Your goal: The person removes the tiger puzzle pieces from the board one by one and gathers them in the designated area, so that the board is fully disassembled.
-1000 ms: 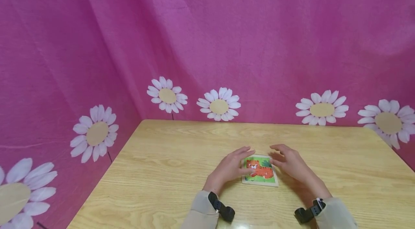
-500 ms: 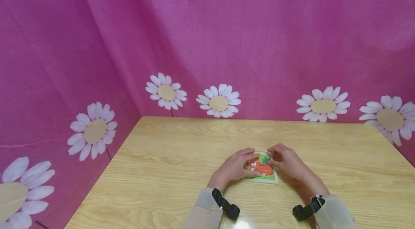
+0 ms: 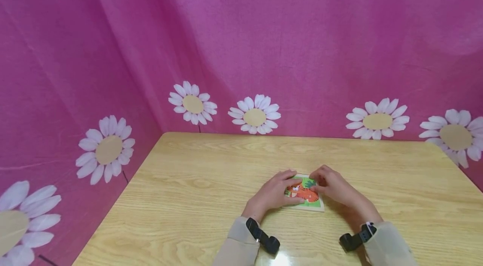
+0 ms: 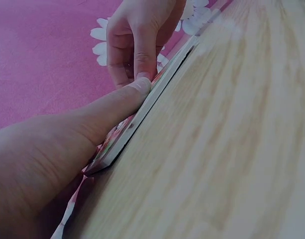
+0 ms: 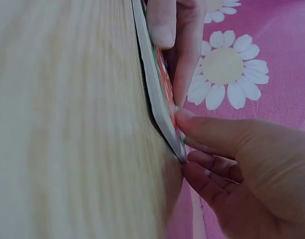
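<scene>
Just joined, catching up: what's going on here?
A person is handling a thin, pale-edged square board printed with an orange tiger on green, on a light wood-grain table. The left hand lies across its left side, thumb over the picture. The right hand has its thumb on the picture too, fingers curled near the far right corner; whether they pinch or just touch isn't clear.

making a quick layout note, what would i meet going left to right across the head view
Large white daisy print cut off by the left edge, smaller white daisy print with beige centre, third white daisy print, bare left hand, flat squarish orange-and-green tiger picture with pale border, bare right hand, rightmost white daisy print.
</scene>
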`<state>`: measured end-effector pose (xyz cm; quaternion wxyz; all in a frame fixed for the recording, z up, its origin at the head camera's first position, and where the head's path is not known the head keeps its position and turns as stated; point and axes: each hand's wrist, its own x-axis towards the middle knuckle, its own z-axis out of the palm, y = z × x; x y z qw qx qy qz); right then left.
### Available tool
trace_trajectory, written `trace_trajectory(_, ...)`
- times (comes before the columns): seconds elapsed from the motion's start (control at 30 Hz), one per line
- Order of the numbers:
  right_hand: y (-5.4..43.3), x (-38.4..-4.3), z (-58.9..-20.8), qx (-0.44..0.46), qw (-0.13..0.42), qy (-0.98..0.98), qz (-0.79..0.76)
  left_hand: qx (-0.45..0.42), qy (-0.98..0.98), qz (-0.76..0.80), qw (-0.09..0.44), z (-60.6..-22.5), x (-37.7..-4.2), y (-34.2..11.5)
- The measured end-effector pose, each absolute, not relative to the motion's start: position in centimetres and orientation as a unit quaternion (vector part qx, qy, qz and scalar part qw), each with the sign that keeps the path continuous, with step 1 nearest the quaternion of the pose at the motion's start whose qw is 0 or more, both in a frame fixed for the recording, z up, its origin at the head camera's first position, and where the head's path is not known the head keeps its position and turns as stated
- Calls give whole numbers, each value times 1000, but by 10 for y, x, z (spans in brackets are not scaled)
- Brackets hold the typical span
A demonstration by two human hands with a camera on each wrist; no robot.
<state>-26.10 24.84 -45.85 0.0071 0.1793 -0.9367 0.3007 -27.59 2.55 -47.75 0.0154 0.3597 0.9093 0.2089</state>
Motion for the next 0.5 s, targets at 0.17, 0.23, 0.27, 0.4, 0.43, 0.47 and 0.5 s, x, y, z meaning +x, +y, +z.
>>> trace_trajectory(0.17, 251, -263, -456, 198, -14, -931, 308, 358, 910, 210, 16, -478, -275, 26)
trace_trajectory(0.23, 251, -264, -454, 205, -23, -928, 310, 356, 910, 211, 15, -479, -274, 26)
trace_trajectory(0.27, 251, -264, -454, 209, -28, -927, 310, 355, 910, 212, 15, -478, -274, 26)
trace_trajectory(0.4, 249, -265, -450, 225, -38, -921, 316, 350, 912, 216, 17, -478, -274, 26)
trace_trajectory(0.43, 248, -264, -450, 230, -39, -919, 317, 348, 912, 217, 19, -478, -274, 26)
trace_trajectory(0.47, 248, -264, -450, 232, -40, -918, 321, 345, 912, 219, 20, -478, -274, 26)
trace_trajectory(0.5, 247, -264, -450, 233, -40, -916, 323, 344, 913, 218, 21, -479, -274, 26)
